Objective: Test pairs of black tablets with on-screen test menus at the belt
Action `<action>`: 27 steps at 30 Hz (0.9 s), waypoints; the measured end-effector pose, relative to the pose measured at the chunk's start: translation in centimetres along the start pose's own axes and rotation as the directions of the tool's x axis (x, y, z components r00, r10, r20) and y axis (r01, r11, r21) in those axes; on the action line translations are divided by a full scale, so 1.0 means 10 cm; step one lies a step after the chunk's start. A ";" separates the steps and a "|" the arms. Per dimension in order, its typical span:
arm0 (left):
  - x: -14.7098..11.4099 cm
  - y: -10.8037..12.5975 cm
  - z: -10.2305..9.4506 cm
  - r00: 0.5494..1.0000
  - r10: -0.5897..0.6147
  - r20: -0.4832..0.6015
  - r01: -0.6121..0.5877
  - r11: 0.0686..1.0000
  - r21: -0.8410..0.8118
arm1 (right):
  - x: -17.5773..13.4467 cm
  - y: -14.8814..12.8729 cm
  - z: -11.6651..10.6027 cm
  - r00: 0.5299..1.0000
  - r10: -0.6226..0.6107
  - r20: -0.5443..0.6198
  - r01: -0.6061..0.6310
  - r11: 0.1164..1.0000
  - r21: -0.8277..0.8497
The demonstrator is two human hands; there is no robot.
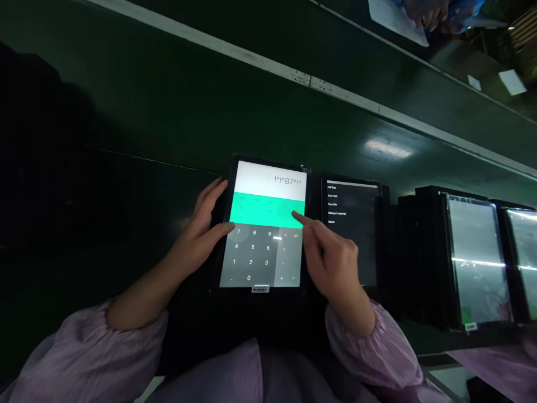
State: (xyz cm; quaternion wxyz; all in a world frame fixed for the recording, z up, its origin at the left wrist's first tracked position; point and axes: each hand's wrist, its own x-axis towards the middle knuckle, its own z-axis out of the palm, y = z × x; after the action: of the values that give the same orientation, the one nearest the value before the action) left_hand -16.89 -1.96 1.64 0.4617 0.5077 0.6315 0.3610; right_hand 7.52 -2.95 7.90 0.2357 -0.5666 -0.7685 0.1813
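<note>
In the middle of the head view is a black-framed tablet (260, 224), its lit screen showing a calculator with a white top strip, a green band and a grey keypad. My left hand (205, 218) grips its left edge, the thumb over the frame beside the 7 key and the fingers along the side. With the index finger stretched out, my right hand (331, 252) points onto the right part of the green band; its other fingers are curled and hold nothing visible. A small barcode label (260, 290) sits at the tablet's bottom edge.
Right of the tablet lies a second tablet (352, 240) with a dark text menu. Farther right, a pale-screened tablet (478, 263) stands beside another one (524, 240). A light strip (251, 56) crosses the dark green table. A co-worker's hand (425, 11) is at the top right.
</note>
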 end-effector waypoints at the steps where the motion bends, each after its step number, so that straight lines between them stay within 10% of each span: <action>1: 0.00 0.00 -0.01 1.000 0.007 0.005 -0.007 1.000 -0.006 | -0.01 0.05 -0.06 0.998 0.033 -0.059 -0.033 0.999 -0.001; 7: 0.01 0.00 -0.02 1.000 -0.026 0.002 0.026 0.999 -0.029 | -0.08 0.43 -0.38 0.932 0.188 -0.310 -0.219 0.973 -0.068; 20: 0.10 -0.08 0.04 0.991 0.049 -0.127 -0.077 0.972 -0.222 | -0.05 0.63 -0.38 0.958 0.210 -0.196 -0.218 0.976 -0.020; 27: 0.42 -0.05 0.08 0.976 0.101 -0.192 -0.138 0.972 -0.191 | -0.20 1.11 -0.56 0.762 0.405 -0.506 -0.503 0.861 -0.069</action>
State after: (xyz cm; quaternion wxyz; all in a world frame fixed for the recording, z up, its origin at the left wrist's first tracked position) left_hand -16.49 2.00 -0.01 0.4291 0.4600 0.5987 0.4957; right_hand 19.91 -1.50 6.12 0.3070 -0.7837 -0.5399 0.0104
